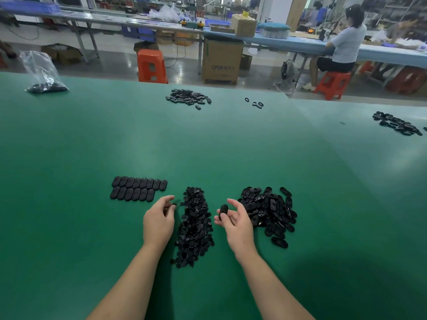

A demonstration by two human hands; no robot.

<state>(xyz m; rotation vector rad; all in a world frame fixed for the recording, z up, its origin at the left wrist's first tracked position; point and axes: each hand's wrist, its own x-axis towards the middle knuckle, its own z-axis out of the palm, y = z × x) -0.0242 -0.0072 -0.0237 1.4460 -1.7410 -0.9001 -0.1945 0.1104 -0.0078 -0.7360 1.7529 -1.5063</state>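
Note:
My left hand (159, 219) pinches a small black flat part (173, 203) between thumb and fingers, just left of a long pile of small black parts (195, 227). My right hand (235, 221) holds a black oval shell (223, 211) upright in its curled fingers. To its right lies a heap of black oval shells (269, 211). Two neat rows of finished oval pieces (138, 188) lie on the green table (92, 139) to the upper left of my left hand.
Far across the table sit another pile of black parts (188, 98), a few loose rings (255, 103), a plastic bag of parts (42, 75) at the left and a pile (397, 123) at the right. Beyond are orange stools (151, 65), a cardboard box (221, 61) and a seated person (344, 45).

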